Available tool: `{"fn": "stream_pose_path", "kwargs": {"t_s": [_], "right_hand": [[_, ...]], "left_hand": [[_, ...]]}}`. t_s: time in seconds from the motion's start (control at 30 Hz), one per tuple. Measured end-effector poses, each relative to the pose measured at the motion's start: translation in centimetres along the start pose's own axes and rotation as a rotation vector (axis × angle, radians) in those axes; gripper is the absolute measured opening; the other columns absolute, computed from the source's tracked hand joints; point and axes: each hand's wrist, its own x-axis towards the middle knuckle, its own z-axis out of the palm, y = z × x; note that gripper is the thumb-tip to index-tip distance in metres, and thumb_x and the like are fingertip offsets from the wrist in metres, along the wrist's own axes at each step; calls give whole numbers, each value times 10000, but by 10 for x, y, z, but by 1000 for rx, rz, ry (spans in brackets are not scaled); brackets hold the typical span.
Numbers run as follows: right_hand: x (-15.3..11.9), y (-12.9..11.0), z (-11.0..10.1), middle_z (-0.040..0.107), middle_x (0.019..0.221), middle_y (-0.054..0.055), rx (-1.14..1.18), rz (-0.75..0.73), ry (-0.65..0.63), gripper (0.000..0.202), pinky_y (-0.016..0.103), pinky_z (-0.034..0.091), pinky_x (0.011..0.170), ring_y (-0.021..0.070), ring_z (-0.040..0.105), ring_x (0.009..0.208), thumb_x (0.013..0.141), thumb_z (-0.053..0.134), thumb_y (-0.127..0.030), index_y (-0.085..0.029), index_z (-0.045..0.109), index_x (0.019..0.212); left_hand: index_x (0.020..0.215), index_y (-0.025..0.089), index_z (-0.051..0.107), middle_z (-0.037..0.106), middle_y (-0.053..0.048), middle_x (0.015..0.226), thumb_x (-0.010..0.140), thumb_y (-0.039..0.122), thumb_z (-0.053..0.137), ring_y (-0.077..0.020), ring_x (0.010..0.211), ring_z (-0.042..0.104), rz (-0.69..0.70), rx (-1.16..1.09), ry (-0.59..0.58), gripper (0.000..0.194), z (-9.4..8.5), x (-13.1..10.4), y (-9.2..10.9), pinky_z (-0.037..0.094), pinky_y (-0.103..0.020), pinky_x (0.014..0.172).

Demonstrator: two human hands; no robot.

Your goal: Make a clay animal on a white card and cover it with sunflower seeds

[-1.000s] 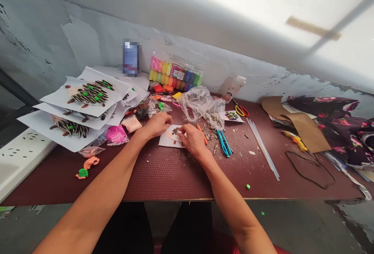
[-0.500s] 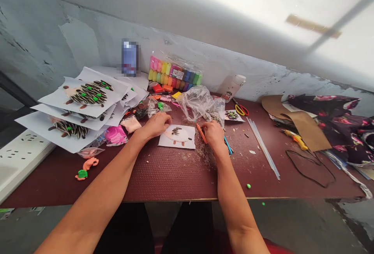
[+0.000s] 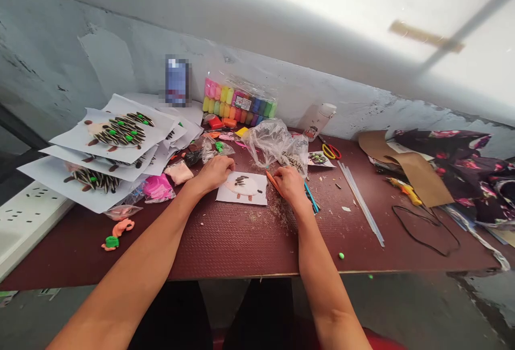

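Observation:
A small white card (image 3: pixel 223 194) lies on the table before me, bearing a pale oval animal shape (image 3: pixel 251 185) with brown feet, a black tip at its right end and several striped seeds on top. My left hand (image 3: pixel 217 172) rests at the card's upper left corner, fingers curled together; what they hold, if anything, is too small to name. Right of the card, my right hand (image 3: pixel 290 182) is closed, its fingertips hidden beneath it. An orange pen-like tool (image 3: pixel 273 182) lies against its left side. Just beyond is a clear plastic bag (image 3: pixel 265 139) with striped seeds (image 3: pixel 292 161).
Finished-looking seed pictures (image 3: pixel 120 132) are stacked at left beside a white power strip (image 3: pixel 24 218). Behind are colored clay packs (image 3: pixel 237 104) and a white bottle (image 3: pixel 319 122). Scissors (image 3: pixel 332 151), clear glue sticks (image 3: pixel 362 205) and a yellow glue gun (image 3: pixel 408 191) lie at right.
My right hand has shifted slightly left toward the card, and the orange tool with it. The left hand and card stay about where they were; the view has tilted a little.

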Motion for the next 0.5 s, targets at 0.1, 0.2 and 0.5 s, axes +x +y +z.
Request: {"fn": "stream_pose_path", "kwargs": {"t_s": [0.1, 0.2, 0.5], "right_hand": [[1, 0, 3, 712, 1100, 108, 11, 10, 18, 200, 272, 414, 794, 209, 645, 1013, 968, 546, -242, -176, 735, 981], [0, 1, 3, 728, 1059, 108, 64, 43, 62, 181, 276, 415, 779, 208, 655, 969, 957, 536, -208, -177, 698, 1033], [-8, -19, 12, 750, 841, 27, 653, -211, 154, 201, 238, 447, 690, 152, 640, 717, 897, 557, -229, -171, 743, 945]], "left_hand": [[888, 190, 737, 737, -80, 945, 816, 108, 491, -236, 972, 659, -3, 0, 24, 269, 1, 0, -1, 503, -328, 888], [892, 191, 738, 736, -79, 944, 819, 112, 485, -235, 966, 661, 1, 1, 39, 275, 2, 1, -3, 507, -328, 878], [884, 190, 744, 733, -84, 931, 809, 102, 509, -239, 960, 663, 2, 5, 50, 262, 4, 2, -4, 507, -327, 876]]}}
